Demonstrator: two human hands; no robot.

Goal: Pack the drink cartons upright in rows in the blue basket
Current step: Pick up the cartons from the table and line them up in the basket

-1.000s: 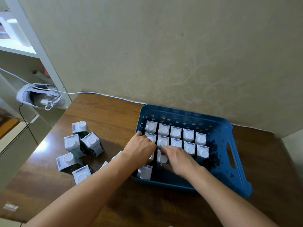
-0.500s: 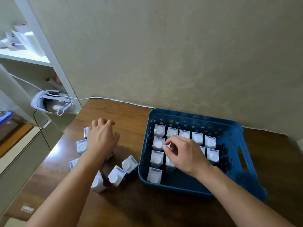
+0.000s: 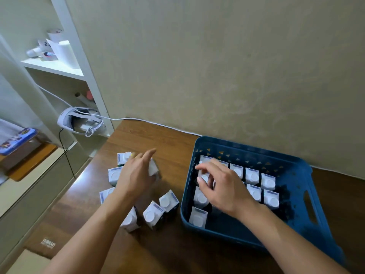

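Left hand [image 3: 136,175] now lower on loose cartons [image 3: 156,211] — right hand [image 3: 223,186] unchanged in blue basket [image 3: 296,230]

Quick count relative to the blue basket [image 3: 292,230], of which there's just one. Inside it I can make out about ten drink cartons [image 3: 252,176] standing upright, though the right hand covers part of the rows, so a couple more could be hiding under it. Left of the basket, loose cartons [image 3: 169,200] on the surface: I count seven showing, some half hidden by the left arm. Two hands [image 3: 227,189] total, one over the basket and one left of it. Far left of the basket: one white headset [image 3: 79,120].
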